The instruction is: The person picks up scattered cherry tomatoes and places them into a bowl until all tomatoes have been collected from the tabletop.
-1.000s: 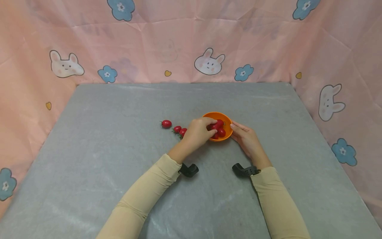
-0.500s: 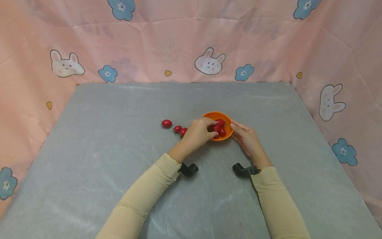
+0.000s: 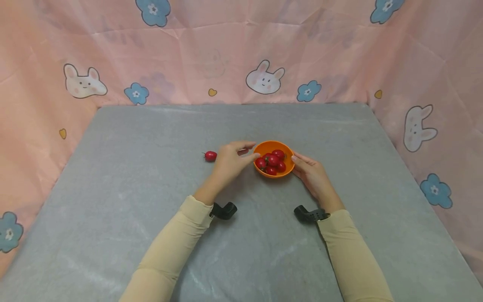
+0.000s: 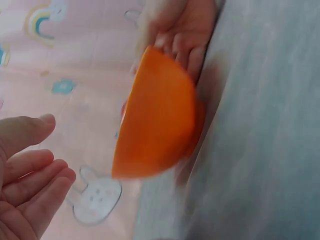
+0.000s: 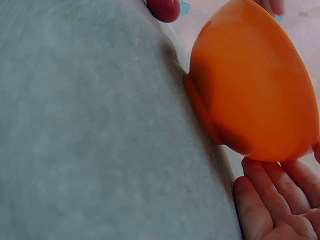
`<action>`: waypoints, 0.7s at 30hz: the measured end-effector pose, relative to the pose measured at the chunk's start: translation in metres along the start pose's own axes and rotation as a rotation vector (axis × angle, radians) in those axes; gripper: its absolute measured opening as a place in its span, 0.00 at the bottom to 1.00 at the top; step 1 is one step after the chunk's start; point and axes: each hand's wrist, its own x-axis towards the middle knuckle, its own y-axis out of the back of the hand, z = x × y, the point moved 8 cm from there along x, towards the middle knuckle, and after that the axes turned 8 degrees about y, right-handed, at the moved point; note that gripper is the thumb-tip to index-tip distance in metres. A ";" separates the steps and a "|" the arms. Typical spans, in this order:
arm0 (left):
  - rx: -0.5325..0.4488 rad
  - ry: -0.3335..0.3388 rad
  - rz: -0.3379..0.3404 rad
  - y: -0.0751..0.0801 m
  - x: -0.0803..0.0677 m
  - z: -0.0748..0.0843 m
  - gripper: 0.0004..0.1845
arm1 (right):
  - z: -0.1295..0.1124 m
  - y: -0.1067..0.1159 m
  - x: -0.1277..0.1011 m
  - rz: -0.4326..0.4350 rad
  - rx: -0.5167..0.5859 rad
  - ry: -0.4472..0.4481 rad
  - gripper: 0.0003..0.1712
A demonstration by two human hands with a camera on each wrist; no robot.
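An orange bowl (image 3: 268,146) sits upright on the table and holds several red cherry tomatoes (image 3: 272,160). At its right side my right hand (image 3: 314,178) grips it, thumb at the rim and fingers against the outer wall. My left hand (image 3: 226,162) is just left of the bowl, fingers parted and nothing between them. In the left wrist view the left hand (image 4: 30,175) shows apart from the bowl wall (image 4: 160,115). One loose cherry tomato (image 3: 210,156) lies left of the left hand, which hides the others seen there earlier.
The grey cloth-covered table (image 3: 151,138) spreads around the bowl. A pink printed curtain (image 3: 211,50) stands behind it and along both sides. Each wrist wears a black camera mount, the left mount (image 3: 225,210) and the right mount (image 3: 307,214), close over the table.
My left hand has let go of a tomato in the bowl and drawn back left out of it, now covering the loose tomatoes nearest the bowl. My right hand stays at the bowl.
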 end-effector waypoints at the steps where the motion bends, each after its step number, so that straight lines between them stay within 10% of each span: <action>1: -0.011 0.008 0.010 0.005 0.000 -0.003 0.22 | 0.000 0.000 0.000 0.001 0.000 -0.002 0.37; 21: -0.088 0.173 0.177 0.061 0.000 -0.063 0.23 | 0.001 0.001 -0.001 -0.001 -0.021 -0.015 0.37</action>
